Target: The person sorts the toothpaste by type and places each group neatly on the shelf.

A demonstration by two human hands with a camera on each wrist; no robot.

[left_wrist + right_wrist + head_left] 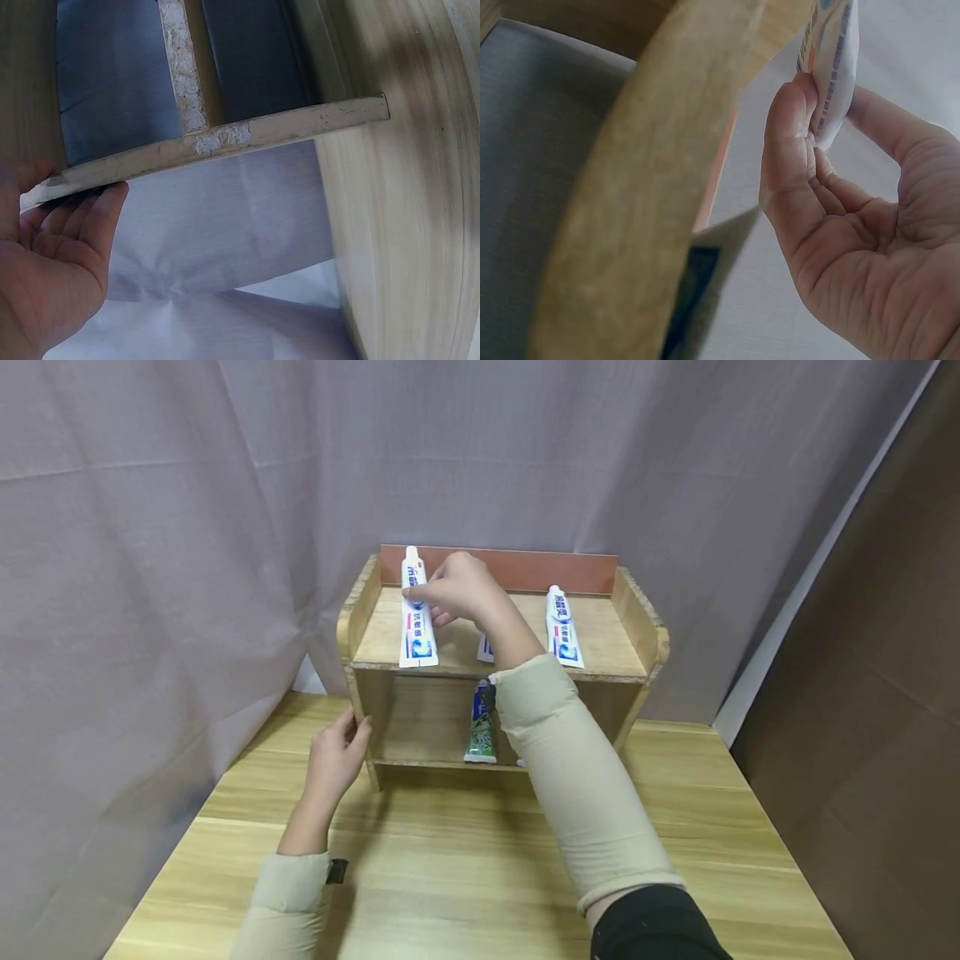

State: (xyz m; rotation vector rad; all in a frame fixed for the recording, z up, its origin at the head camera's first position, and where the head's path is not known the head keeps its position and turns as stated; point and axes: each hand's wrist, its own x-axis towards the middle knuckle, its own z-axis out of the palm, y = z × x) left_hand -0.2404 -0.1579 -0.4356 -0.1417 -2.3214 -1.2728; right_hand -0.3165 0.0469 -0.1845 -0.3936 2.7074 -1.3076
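Observation:
My right hand pinches a white-and-blue toothpaste tube between thumb and fingers, over the left part of the small wooden shelf's top board. The tube's cap points to the back. In the right wrist view, thumb and fingertips press the tube from both sides. Low on the shelf's left side, my left hand grips the side panel, thumb on one face and fingers on the other. A second white toothpaste tube lies on the top board at right. Another is mostly hidden behind my right wrist.
A blue-and-green toothpaste tube lies on the lower board, partly behind my right sleeve. The shelf has a reddish-brown back strip and raised sides. It stands on a wooden table before a grey curtain.

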